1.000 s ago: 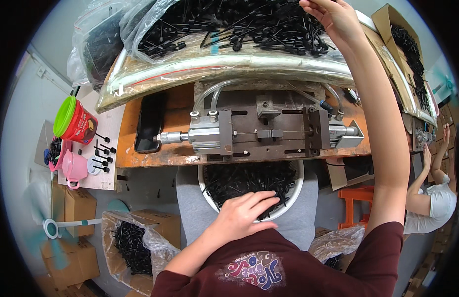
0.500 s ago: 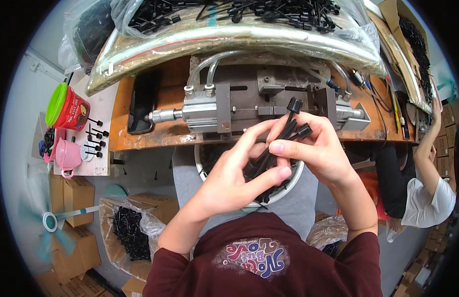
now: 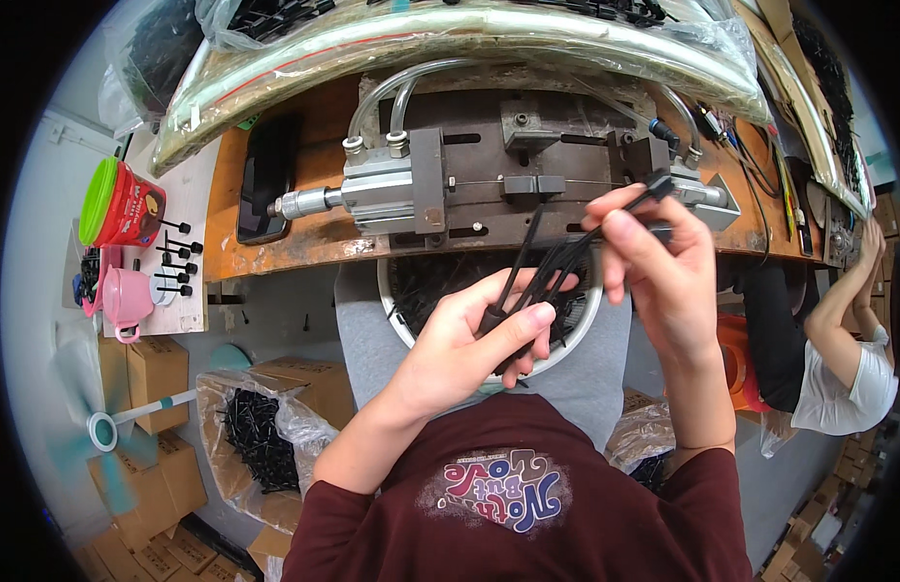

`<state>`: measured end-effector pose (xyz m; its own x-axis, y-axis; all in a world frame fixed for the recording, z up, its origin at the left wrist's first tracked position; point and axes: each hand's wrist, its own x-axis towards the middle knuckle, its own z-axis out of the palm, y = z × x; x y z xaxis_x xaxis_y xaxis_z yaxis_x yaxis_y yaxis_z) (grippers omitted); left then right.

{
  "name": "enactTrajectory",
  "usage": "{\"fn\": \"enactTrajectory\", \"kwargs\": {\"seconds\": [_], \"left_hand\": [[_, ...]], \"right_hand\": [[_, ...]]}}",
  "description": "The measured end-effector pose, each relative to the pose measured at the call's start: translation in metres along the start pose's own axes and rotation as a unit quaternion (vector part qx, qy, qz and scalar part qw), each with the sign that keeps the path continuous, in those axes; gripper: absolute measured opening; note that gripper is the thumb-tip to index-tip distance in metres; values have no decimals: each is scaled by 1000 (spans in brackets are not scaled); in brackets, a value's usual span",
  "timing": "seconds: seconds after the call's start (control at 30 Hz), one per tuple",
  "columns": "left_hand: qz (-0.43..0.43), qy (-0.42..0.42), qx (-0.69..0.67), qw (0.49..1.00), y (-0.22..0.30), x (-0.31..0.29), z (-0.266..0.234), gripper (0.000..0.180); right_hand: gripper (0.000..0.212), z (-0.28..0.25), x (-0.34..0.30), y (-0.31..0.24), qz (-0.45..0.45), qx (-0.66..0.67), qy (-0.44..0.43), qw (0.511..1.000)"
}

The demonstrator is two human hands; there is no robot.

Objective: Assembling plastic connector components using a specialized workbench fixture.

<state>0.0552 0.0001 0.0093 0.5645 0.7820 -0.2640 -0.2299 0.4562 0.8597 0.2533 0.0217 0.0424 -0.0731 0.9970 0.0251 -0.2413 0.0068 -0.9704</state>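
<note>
While your left hand (image 3: pixel 469 335) wraps a bundle of thin black rods (image 3: pixel 542 276), its thumb pressing them against the curled fingers, the stems slant up and to the right, and one stands more steeply than the rest. Your right hand (image 3: pixel 658 257) pinches a black-headed rod (image 3: pixel 660 184) between thumb and fingertips, near the head; its stem slopes down toward the bundle, and you cannot tell from this view whether it lies clear of the others. You hold all of this above a round white basket (image 3: pixel 385 301) on your lap, which contains more black pieces (image 3: pixel 421 281).

Just beyond your hands, a metal fixture (image 3: pixel 484 145) sits on the orange-brown workbench (image 3: pixel 227 233), with a pair of small grey blocks (image 3: pixel 534 185) at its middle and clear tubes (image 3: pixel 372 102) curving from its left end. A dark phone (image 3: pixel 265 184) lies to the left of it. Farther left, a red bucket (image 3: pixel 134 209) with a green rim and a pink pot (image 3: pixel 128 296) stand near several black-headed pieces (image 3: pixel 173 262). Below them you have a fan (image 3: pixel 102 432) and a plastic-lined carton (image 3: pixel 261 441) of black parts. At your far right, a co-worker (image 3: pixel 843 388) in a white top reaches forward with both arms.
</note>
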Motion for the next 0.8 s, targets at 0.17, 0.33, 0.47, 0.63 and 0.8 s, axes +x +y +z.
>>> {"fn": "enactTrajectory", "kwargs": {"seconds": [0.17, 0.33, 0.47, 0.63, 0.8], "left_hand": [[-18, 14, -91, 996, -9, 4, 0, 25], [12, 35, -165, 986, -17, 12, 0, 24], [6, 52, -197, 979, -18, 13, 2, 26], [19, 53, -217, 975, -21, 13, -2, 28], [31, 12, -189, 981, -24, 14, -13, 29]], "right_hand": [[15, -4, -4, 6, -267, -301, 87, 911], [34, -2, -6, 24, -446, -524, -87, 720], [36, 0, -14, 32, -418, -570, -131, 695], [57, 0, -21, 28, -331, -584, -197, 715], [66, 2, -26, 27, -285, -505, -203, 789]]}}
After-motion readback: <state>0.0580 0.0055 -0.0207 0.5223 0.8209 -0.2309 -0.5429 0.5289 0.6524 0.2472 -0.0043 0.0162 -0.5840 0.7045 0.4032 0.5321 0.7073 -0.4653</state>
